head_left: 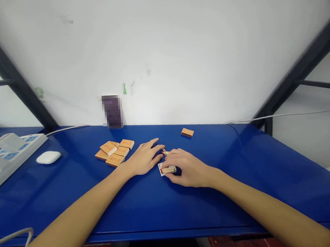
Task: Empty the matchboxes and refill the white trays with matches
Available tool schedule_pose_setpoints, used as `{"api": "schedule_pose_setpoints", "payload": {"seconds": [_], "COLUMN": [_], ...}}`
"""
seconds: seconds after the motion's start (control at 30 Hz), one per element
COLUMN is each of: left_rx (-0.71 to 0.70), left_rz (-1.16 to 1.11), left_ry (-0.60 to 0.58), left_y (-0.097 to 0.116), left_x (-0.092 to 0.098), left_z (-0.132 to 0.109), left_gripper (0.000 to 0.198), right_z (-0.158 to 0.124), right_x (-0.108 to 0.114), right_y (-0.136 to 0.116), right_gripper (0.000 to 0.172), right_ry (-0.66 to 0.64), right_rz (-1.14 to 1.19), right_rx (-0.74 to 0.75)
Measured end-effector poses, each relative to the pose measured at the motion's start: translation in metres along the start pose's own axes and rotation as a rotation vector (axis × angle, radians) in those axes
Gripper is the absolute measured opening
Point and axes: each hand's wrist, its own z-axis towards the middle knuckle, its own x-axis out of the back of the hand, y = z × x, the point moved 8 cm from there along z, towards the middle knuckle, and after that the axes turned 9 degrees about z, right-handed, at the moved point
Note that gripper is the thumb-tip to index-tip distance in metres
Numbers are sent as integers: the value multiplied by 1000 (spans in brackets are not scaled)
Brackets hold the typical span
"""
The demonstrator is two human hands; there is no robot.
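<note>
On the blue table, a small white matchbox tray (160, 170) holds several red-tipped matches (168, 170). My right hand (191, 169) curls over this tray from the right, fingers at its far side and thumb at its near edge. Just beyond, a few loose matches (164, 152) lie between my two hands, partly hidden by the right one. My left hand (144, 157) rests on the table with its fingers spread, the fingertips close to the loose matches and nothing in its grasp. Left of it lies a group of orange matchboxes (115, 160), some overlapping.
A single orange matchbox (187, 132) lies farther back on the right. At the left are a white earbud case (48, 157) and a power strip (30, 149) with plugs. A dark, pixelated upright item (113, 112) leans against the white wall (191, 55). Black metal bars flank the table.
</note>
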Motion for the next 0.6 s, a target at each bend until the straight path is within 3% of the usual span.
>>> {"api": "schedule_pose_setpoints", "payload": {"seconds": [0.6], "left_rx": [-1], "left_rz": [17], "left_ry": [-7], "left_y": [2], "left_x": [1], "left_z": [-1], "left_gripper": [43], "right_z": [-1], "right_x": [1], "right_y": [0], "right_gripper": [14], "right_ry": [-16], "right_rz": [40], "right_rx": [-2]}}
